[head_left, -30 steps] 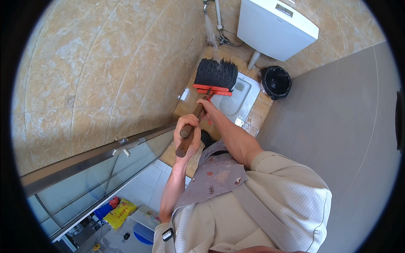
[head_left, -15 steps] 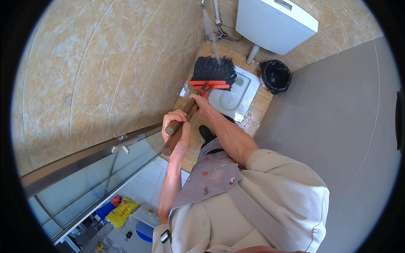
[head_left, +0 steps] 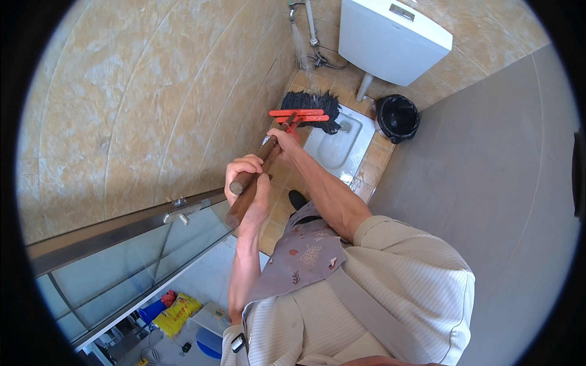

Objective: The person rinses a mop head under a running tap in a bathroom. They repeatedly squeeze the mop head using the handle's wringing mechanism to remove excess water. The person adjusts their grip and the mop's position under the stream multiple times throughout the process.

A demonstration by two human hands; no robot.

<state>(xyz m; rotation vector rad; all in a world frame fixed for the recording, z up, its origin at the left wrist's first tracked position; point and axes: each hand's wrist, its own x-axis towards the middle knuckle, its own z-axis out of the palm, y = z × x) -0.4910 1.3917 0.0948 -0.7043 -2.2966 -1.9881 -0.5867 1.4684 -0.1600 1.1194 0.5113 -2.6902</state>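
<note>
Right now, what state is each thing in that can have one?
Tap: running, water streaming down.
Broom: bristles under the stream, over the squat toilet.
Left hand: gripping the handle's upper end.
Right hand: gripping lower down.
Bin: open, black liner.
Glass door: cannot tell.

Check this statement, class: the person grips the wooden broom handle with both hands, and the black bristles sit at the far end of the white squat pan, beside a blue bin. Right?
Not quite. The head view shows the bin is black, not blue. The rest holds: left hand and right hand grip the wooden broom handle, bristles at the far end of the white squat pan.
</note>
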